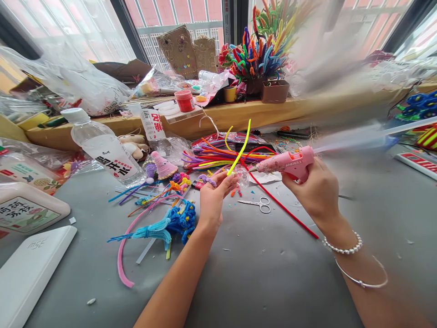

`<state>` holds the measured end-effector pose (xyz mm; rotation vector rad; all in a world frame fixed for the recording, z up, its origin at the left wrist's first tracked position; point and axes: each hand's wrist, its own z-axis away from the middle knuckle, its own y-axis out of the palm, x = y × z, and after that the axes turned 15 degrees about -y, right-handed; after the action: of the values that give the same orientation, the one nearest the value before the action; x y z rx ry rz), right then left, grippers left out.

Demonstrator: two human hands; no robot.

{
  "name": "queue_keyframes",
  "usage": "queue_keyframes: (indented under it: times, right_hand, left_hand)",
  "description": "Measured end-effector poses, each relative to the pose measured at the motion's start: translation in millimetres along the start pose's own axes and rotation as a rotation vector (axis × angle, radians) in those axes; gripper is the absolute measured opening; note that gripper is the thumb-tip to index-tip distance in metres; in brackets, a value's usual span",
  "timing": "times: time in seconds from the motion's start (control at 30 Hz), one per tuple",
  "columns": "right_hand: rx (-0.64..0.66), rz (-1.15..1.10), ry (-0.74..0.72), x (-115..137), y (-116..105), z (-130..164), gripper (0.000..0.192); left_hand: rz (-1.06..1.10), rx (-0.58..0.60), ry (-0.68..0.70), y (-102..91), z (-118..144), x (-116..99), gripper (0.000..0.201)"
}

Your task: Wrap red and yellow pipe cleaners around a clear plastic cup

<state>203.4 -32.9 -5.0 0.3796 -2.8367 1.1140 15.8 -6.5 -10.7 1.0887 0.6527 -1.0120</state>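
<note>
Pinching a yellow pipe cleaner (240,150) in the left hand (213,198), the right hand (316,191) grips a pink glue gun (290,164) whose nozzle sits near the stem, gluing apparently not yet done.

Bright daylight floods from the windows (177,18) beyond the grip; motion blur smears everything right of it; edges bow outward.

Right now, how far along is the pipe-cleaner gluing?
Done: a blue pipe-cleaner flower lies finished on the grey table. In hand: left hand holds a yellow pipe cleaner; right hand aims the pink glue gun at it. No glue joint visible yet. Left: a pile of loose pipe cleaners behind.
</note>
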Motion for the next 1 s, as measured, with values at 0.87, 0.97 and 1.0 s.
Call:
queue_keyframes:
  times: [0.87,0.97,1.0]
  right_hand:
    - [0.919,-0.432,0.082,-7.9,1.6,-4.2,0.018]
    - [1.017,-0.541,-0.041,-2.0,2.8,-0.1,0.016]
    - [1.055,-0.556,-0.065,-0.7,2.8,0.6,0.017]
  left_hand:
    - [0.195,-0.004,0.243,-13.7,-4.4,-21.2,0.017]
    - [0.207,-0.01,0.223,-14.0,-5.7,-20.3,0.015]
    - [0.217,-0.007,0.215,-14.1,-6.1,-20.1,0.014]
